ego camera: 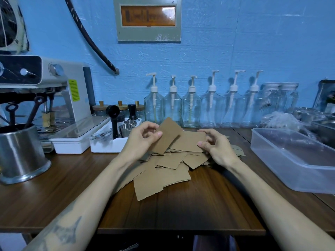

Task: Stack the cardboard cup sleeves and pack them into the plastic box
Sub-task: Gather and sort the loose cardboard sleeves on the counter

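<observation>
A loose pile of brown cardboard cup sleeves (pixel 161 175) lies flat on the dark wooden table (pixel 181 211) in front of me. My left hand (pixel 143 140) holds one sleeve (pixel 169 134) tilted up above the pile, thumb on its front face. My right hand (pixel 215 144) pinches another sleeve (pixel 188 143) at its right end, lifted slightly off the heap. The clear plastic box (pixel 293 158) stands at the right of the table with nothing visible inside, apart from both hands.
A white tray (pixel 107 145) with a black scoop and metal cups sits behind my left hand. An espresso machine (pixel 54 91) and a steel canister (pixel 21 151) stand at left. Several clear pump bottles (pixel 190 105) line the blue wall. Metal trays and crumpled plastic (pixel 282 120) are at far right.
</observation>
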`<state>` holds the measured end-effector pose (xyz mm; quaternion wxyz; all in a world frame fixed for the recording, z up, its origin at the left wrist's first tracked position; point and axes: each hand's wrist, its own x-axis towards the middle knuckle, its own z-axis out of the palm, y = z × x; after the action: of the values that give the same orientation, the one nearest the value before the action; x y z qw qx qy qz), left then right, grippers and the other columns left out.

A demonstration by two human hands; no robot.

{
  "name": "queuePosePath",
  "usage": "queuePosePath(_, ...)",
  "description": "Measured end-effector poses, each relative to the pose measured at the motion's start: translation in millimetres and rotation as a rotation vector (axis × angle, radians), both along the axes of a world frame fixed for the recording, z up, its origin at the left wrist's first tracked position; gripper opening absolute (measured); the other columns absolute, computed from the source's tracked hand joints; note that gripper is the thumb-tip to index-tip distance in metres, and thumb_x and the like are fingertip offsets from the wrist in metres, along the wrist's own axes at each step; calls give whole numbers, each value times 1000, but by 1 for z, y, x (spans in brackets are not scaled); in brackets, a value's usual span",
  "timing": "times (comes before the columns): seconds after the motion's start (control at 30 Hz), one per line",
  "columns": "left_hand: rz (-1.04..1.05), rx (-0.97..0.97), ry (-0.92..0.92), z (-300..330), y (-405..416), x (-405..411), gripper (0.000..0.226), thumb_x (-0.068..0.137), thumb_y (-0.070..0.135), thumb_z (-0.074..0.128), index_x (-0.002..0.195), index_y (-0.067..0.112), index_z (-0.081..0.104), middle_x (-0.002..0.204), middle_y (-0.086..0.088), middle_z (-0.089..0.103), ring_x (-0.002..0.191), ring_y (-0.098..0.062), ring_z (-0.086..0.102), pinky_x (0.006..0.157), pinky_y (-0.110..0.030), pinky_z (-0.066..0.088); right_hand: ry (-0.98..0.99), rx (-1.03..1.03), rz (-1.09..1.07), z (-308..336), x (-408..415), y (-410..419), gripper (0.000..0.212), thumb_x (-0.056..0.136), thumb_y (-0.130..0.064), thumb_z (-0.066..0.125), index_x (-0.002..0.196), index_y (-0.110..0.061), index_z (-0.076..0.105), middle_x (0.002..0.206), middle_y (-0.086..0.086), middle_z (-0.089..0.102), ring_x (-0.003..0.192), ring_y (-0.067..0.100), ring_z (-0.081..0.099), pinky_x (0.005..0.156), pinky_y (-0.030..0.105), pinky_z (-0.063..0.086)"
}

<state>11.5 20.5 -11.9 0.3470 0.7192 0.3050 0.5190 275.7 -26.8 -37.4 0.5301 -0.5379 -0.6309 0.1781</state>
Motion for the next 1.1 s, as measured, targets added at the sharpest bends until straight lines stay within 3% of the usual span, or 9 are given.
queuePosePath(0.2,-7,-136,-146,-5,2,-3,19,92,5,64,106,14,55,78,0,61,69,-7,58,67,-17,46,4,1,20,-1,0,2,35,91,-11,69,117,-33,59,80,31,57,64,22,51,69,36,48)
queuePosePath(0.4,-81,-131,-123,-8,4,-6,75,87,-6,67,145,27,33,103,-11,68,66,-24,64,53,-28,52,7,-8,30,1,-2,-2,38,92,-10,68,109,-42,57,76,25,53,64,22,49,68,36,47)
queuePosePath(0.53,-73,-165,-62,-9,-1,1,38,92,6,66,128,11,54,95,-11,73,70,-29,71,55,-29,57,12,-17,34,4,-4,-4,36,92,-7,68,115,-32,58,82,34,53,62,21,49,61,29,47)
queuePosePath(0.7,36,-109,75,-17,8,1,9,94,26,66,98,21,72,82,4,73,67,-10,63,61,-19,46,3,-8,61,7,-7,-10,36,92,-4,66,121,-25,59,71,15,49,55,15,51,54,20,45)
queuePosePath(0.83,193,28,345,-22,7,4,31,92,41,64,68,23,59,80,4,53,71,-11,48,65,-26,35,-1,-13,99,10,-11,-12,40,93,-3,64,123,-29,59,70,16,44,61,19,50,57,22,49)
queuePosePath(0.97,265,122,454,-24,4,12,43,92,46,62,60,26,42,80,2,45,74,-15,44,66,-32,35,-16,-81,100,8,-13,-10,49,96,1,58,139,-21,55,121,32,59,119,31,58,65,22,54)
queuePosePath(1.0,260,134,457,-23,4,14,34,92,46,61,64,32,49,81,4,46,77,-16,45,66,-33,35,-14,-95,102,8,-13,-11,50,96,3,55,141,-21,53,124,25,60,122,24,57,67,22,53)
queuePosePath(1.07,252,157,483,-24,5,16,17,92,48,60,101,35,66,91,7,52,89,-20,52,71,-33,41,-27,-110,95,9,-14,-11,52,98,2,53,143,-22,50,110,9,61,85,1,67,72,21,54)
queuePosePath(1.1,255,168,496,-25,6,16,36,92,48,61,125,33,60,102,7,56,96,-23,54,77,-35,45,-34,-111,90,8,-13,-11,51,99,0,52,144,-22,49,102,4,61,67,0,61,77,22,55)
